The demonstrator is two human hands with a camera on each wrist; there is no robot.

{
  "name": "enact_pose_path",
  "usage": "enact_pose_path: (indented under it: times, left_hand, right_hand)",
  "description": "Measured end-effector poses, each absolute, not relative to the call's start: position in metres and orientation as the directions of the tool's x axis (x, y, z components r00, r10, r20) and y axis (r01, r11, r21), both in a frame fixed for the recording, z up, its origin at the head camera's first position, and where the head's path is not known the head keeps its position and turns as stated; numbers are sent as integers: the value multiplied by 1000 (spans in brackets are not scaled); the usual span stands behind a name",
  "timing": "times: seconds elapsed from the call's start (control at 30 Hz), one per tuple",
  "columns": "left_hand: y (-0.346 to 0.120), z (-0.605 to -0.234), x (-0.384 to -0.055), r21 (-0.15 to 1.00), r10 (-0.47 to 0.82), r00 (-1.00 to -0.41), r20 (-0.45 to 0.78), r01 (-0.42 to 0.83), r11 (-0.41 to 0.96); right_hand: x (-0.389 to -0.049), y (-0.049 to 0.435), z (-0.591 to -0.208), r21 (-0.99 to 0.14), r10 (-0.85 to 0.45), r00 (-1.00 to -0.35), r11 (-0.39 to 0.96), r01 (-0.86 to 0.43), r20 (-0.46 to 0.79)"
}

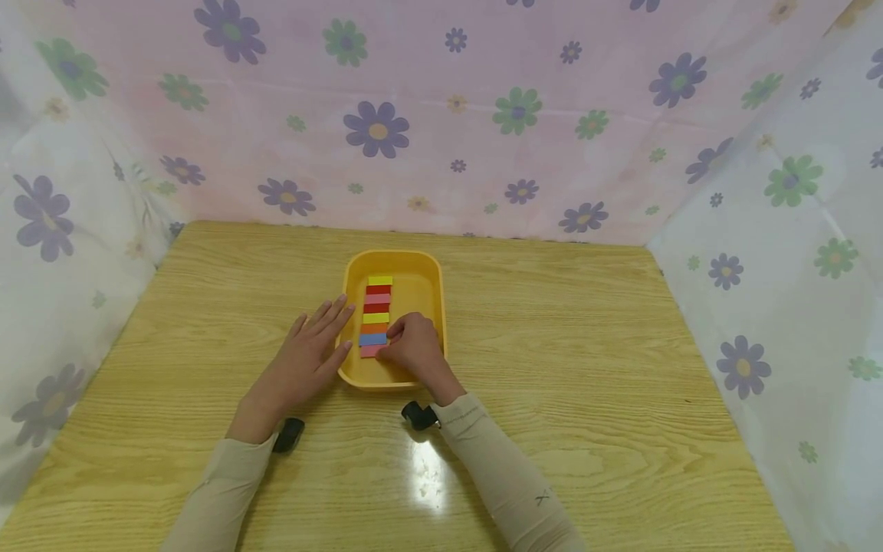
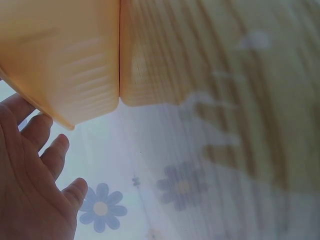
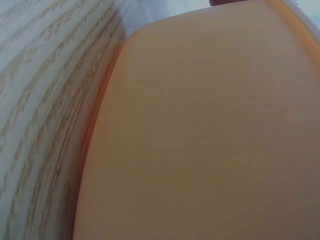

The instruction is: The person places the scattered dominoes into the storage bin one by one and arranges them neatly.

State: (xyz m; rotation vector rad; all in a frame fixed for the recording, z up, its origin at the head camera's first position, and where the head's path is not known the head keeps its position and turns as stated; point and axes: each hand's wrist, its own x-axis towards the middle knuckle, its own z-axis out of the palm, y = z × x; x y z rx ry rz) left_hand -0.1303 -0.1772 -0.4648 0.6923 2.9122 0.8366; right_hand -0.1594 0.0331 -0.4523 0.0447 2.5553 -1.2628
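Note:
A yellow plastic tray (image 1: 393, 253) lies on the table. Down its left side runs a row of small flat blocks in yellow, red, pink, orange and blue, laid edge to edge. The pink block (image 1: 369, 352) forms the near end, beside the blue block (image 1: 372, 339). My right hand (image 1: 417, 349) reaches over the near right part of the tray, thumb and forefinger pinching the pink block's right end. With fingers extended, my left hand (image 1: 303, 364) rests against the left rim. The left wrist view shows its fingertips at the tray wall (image 2: 85, 60). The tray's outside (image 3: 200, 125) fills the right wrist view.
Wood-grain table (image 1: 552, 345) surrounds the tray. Flower-print cloth (image 1: 448, 115) hangs behind the table and along both sides. Dark wrist devices, one (image 1: 288, 435) at the left wrist and another (image 1: 418, 415) at the right, sit close above the table.

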Motion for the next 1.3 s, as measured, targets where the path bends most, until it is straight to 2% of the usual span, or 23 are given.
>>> enact_pose_path:
  times: [0.63, 0.9, 1.1, 1.3]
  left_hand:
    - [-179, -464, -134, 514, 435, -897, 84, 413, 752]
    - [-181, -459, -137, 522, 447, -892, 60, 410, 748]
    - [-181, -460, -138, 518, 440, -896, 69, 409, 752]
    - [-186, -454, -141, 481, 424, -897, 126, 429, 765]
  right_hand:
    - [-158, 34, -448, -786, -107, -957, 598, 156, -270]
    - [-162, 42, -438, -837, -165, -951, 529, 139, -262]
    - [-161, 57, -424, -861, -236, -958, 509, 23, -165]
    - [-164, 82, -426, -869, -260, -966, 478, -131, 3]
